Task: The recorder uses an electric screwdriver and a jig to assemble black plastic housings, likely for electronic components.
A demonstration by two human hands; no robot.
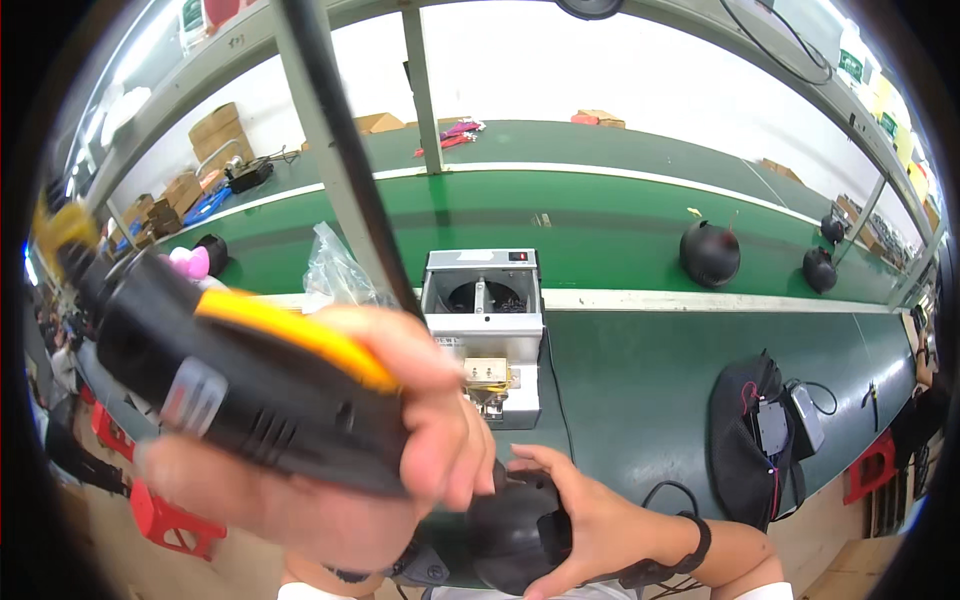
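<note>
My left hand [430,430] is wrapped round a black power drill [260,390] with a yellow-orange strip, raised close to the camera and blurred. Its narrower front end points to the upper left. My right hand [610,520], with a dark band at the wrist, grips a round black shell [515,535] low in front of me. The shell has an opening at its side, and its left part is partly behind my left hand. Just beyond both hands stands a grey metal screw feeder [485,335] with a brass-coloured front block.
Black round shells [710,254] sit on the green conveyor [590,235]. Right on the bench lies a black fabric piece [745,440] with wires and a small module. A clear plastic bag [338,268] and a metal post [330,140] stand left. Red stools [175,520] are below.
</note>
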